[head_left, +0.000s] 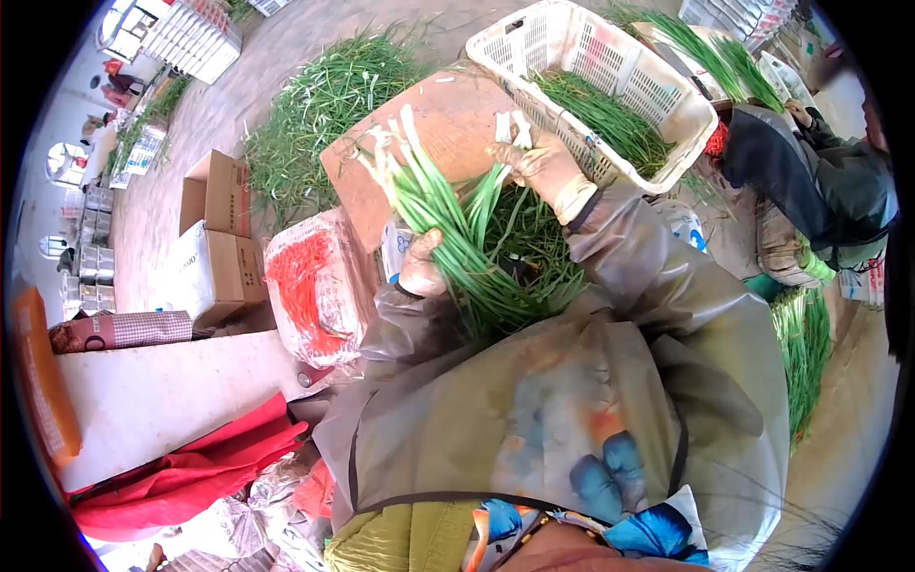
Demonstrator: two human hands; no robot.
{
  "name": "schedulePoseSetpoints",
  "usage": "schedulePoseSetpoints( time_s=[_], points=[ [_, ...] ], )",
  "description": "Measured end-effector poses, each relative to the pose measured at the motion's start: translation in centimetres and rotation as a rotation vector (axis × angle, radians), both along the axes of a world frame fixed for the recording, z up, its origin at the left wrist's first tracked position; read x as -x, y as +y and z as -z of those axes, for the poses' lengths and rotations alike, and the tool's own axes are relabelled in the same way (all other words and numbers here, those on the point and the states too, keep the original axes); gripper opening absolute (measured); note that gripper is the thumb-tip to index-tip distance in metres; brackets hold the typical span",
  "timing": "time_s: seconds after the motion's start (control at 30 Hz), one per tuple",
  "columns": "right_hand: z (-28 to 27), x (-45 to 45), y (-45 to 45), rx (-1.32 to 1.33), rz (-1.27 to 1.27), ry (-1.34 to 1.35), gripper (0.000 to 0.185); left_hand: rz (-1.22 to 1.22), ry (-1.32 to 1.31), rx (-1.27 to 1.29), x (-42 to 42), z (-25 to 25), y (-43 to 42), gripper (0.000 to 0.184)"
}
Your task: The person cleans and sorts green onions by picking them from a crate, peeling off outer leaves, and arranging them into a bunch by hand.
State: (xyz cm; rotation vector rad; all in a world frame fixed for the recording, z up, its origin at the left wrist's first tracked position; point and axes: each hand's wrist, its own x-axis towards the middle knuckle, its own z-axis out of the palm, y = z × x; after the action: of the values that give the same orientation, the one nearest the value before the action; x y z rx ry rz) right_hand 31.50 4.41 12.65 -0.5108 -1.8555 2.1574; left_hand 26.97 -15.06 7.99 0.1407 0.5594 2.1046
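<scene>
The left hand (422,267) closes its grip around a scallion bunch (461,250); the farther right hand (549,172) pinches several stalks (502,130).

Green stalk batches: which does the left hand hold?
The long green bundle with fanned white ends; the loose green heap lies on the floor, another green batch inside the white plastic crate.
</scene>
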Motion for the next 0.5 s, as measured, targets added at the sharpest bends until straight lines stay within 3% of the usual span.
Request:
schedulePoseSetpoints(
  time_s=[0.03,0.07,0.13,0.17,0.2,0.27,0.3,0.33,0.4,0.43,0.47,0.5],
  points=[
    [0.7,0.3,0.0,-0.182,0.01,-0.01,0.027,-0.004,0.072,0.054,1.0,3.4,-0.1,0.057],
    [0.4,0.4,-0.3,-0.184,0.006,-0.011,0.027,0.095,0.164,0.039,0.9,2.1,0.3,0.056],
    [-0.7,0.6,-0.8,-0.492,-0.037,0.105,0.032,0.029,0.256,0.13,0.5,1.3,1.3,0.052],
    [0.2,1.4,-0.7,-0.625,-0.014,0.036,0.034,0.032,0.28,0.177,1.0,1.6,1.7,0.043],
    [0.1,1.6,-0.9,-0.627,-0.018,0.039,0.034,0.012,0.262,0.212,0.2,-1.3,2.7,0.037],
    [0.1,1.8,-1.1,-0.4,-0.191,0.067,0.033,-0.22,0.405,0.396,1.0,-0.6,4.2,0.035],
    [0.1,2.0,-1.1,-0.353,-0.177,0.047,0.029,-0.308,0.347,0.235,1.0,-0.7,4.7,0.031],
    [0.1,1.9,-0.8,-0.359,-0.177,0.047,0.029,-0.309,0.346,0.229,1.2,-1.0,4.9,0.031],
    [0.0,1.3,-0.1,0.263,-0.14,0.233,0.023,-0.386,0.318,0.336,1.7,-1.8,4.8,0.021],
    [0.0,1.0,1.3,0.321,-0.232,0.321,0.021,-0.298,0.266,0.317,3.1,0.2,4.3,0.017],
    [-0.1,0.8,2.3,-0.028,-0.146,0.224,0.023,-0.234,0.146,0.276,3.8,1.1,4.0,0.011],
    [-1.1,0.5,3.3,-0.059,-0.12,0.167,0.022,-0.231,0.067,0.192,4.2,1.7,3.7,0.008]
  ],
)
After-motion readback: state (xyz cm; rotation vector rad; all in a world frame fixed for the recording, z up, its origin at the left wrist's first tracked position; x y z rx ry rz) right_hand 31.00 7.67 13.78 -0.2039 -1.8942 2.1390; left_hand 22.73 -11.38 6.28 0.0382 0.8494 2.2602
